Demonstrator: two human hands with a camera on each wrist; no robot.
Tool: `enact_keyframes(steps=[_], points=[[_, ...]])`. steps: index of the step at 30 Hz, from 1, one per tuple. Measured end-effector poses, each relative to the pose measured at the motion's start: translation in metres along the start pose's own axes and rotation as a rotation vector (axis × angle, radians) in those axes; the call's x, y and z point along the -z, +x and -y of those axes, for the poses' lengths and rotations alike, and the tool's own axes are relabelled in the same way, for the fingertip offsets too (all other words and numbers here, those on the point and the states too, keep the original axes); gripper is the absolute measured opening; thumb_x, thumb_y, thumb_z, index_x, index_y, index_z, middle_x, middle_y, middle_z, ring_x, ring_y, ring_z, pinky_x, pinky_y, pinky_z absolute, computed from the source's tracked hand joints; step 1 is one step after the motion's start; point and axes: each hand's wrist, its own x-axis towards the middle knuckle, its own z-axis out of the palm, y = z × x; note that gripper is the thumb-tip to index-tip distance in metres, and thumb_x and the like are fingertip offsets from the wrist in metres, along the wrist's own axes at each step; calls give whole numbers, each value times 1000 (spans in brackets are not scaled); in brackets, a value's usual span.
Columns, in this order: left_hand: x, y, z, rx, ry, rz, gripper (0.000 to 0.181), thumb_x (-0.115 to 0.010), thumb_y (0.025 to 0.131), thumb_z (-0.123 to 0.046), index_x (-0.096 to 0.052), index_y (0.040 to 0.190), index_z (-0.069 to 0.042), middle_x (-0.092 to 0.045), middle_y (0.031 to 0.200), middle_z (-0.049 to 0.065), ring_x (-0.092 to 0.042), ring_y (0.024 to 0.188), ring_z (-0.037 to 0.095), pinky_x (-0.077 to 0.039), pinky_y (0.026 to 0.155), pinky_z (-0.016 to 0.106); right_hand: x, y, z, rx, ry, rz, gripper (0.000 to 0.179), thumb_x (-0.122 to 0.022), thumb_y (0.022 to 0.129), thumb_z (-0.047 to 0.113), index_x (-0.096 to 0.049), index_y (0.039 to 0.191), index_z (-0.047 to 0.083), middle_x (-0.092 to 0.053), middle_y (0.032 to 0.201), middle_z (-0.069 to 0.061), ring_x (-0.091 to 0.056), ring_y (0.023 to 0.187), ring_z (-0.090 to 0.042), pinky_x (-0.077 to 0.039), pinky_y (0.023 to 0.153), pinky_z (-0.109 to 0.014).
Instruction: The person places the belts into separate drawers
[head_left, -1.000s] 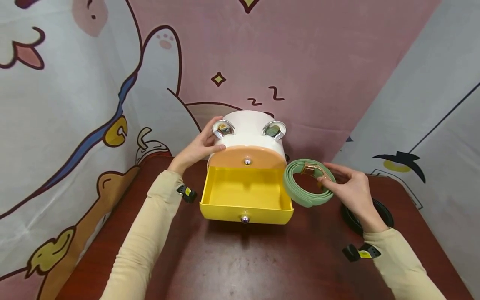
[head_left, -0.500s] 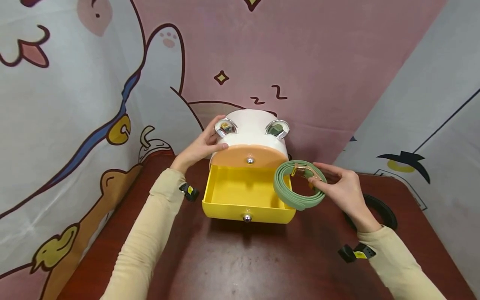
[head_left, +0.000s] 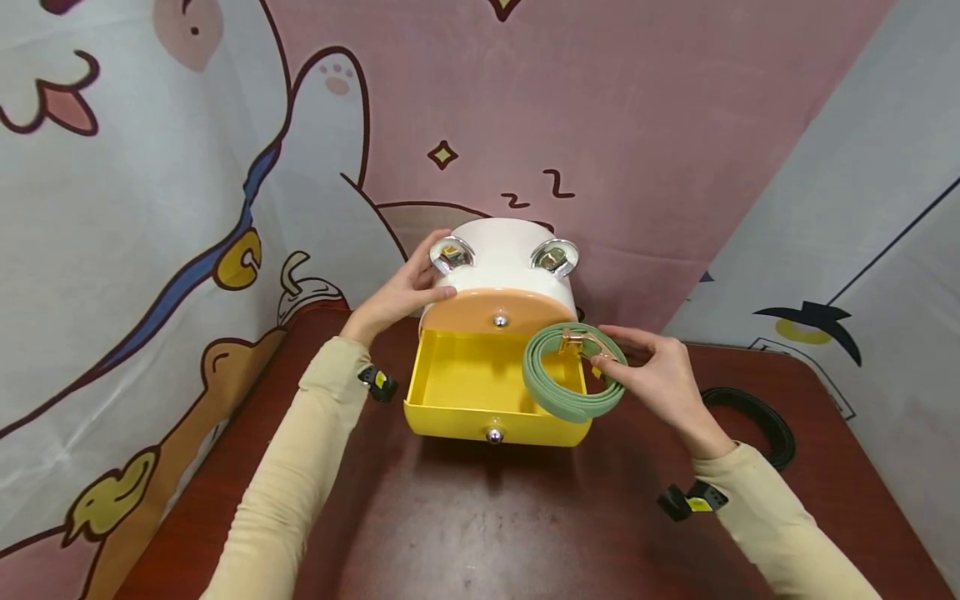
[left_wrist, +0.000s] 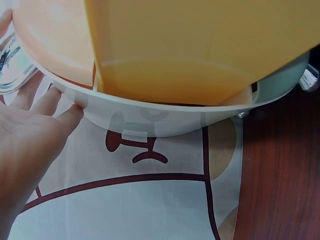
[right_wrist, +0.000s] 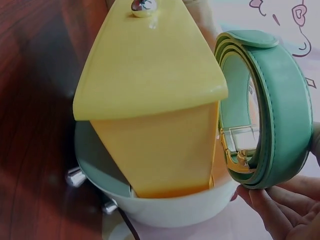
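The right hand (head_left: 656,371) pinches the coiled green belt (head_left: 567,407) beside its gold buckle (head_left: 573,340), thumb on the near side, and holds it up so that, from the head view, it overlaps the right side wall of the yellow drawer (head_left: 450,422); whether they touch, I cannot tell. The left hand (head_left: 405,292) rests on the left side of the white box (head_left: 502,258), its thumb spread apart from the fingers along the front rim. Judging by this, good handling means pinching all the turns of the coil together, since a grip on the outer turn alone could let the inner ones spring loose, and keeping the buckle off the drawer wall, which it might scratch. Firm, light pressure from the left hand should steady the box, which could tip or slide with its drawer pulled out this far. The coil looks small enough to lie flat inside the drawer. Underneath is a dark red wooden bench (head_left: 465,517) with a dull patch of light in front of the box, which stands toward the middle of the far edge. A black coil (head_left: 783,433) lies near the right edge, toward the far right corner. Cartoon-printed cloth (head_left: 615,108) hangs beyond the far edge and along both sides.
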Motion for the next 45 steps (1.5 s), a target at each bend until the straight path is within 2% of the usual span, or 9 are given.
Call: enact_keyframes(steps=[8,21,30,34,38,42,45], points=[[0,-1,0,-1,-18,8,83,-61,93,-1,-9,155,-18,-15,158,11,-31,138,30,-37,103,44,-11,1,7,5,34,25,45,-79,82,21,-67,121,3,-69,108,-14,-69,87,-20,-52,68,-18],[1,-1,0,-1,-41,12,82,-60,93,1,-10,155,-19,-18,157,12,-32,138,30,-39,102,43,-32,9,5,-14,85,71,42,-79,81,19,-68,118,1,-70,106,-14,-69,90,-23,-53,71,-21],[8,9,26,-12,-47,4,85,-61,93,0,-10,155,-26,-19,157,8,-36,136,28,-41,100,43,-45,14,9,-23,146,98,40,-81,79,16,-69,115,1,-70,103,-13,-70,87,-21,-54,68,-25],[8,9,28,-31,-49,2,84,-63,93,-3,-12,155,-27,-22,156,5,-36,135,24,-40,101,41,-51,17,10,-19,131,97,39,-81,79,16,-70,112,0,-71,102,-13,-70,86,-22,-53,69,-22],[6,8,23,-34,-47,-2,83,-63,93,-3,-14,154,-28,-21,157,5,-34,137,22,-38,103,41,-54,19,18,-24,105,96,37,-81,79,15,-71,111,-1,-71,101,-14,-70,88,-23,-52,69,-20],[7,9,24,-27,-40,-6,83,-64,93,-4,-16,154,-32,-20,157,2,-33,138,21,-37,103,41,-58,25,16,-31,72,104,36,-81,78,18,-73,109,2,-71,100,-11,-70,87,-21,-53,70,-24],[8,9,23,-23,-43,0,84,-63,93,-1,-13,154,-30,-18,158,4,-32,138,23,-37,103,42,-61,29,19,-33,37,123,34,-81,78,18,-73,108,1,-72,99,-10,-70,86,-21,-53,70,-27]])
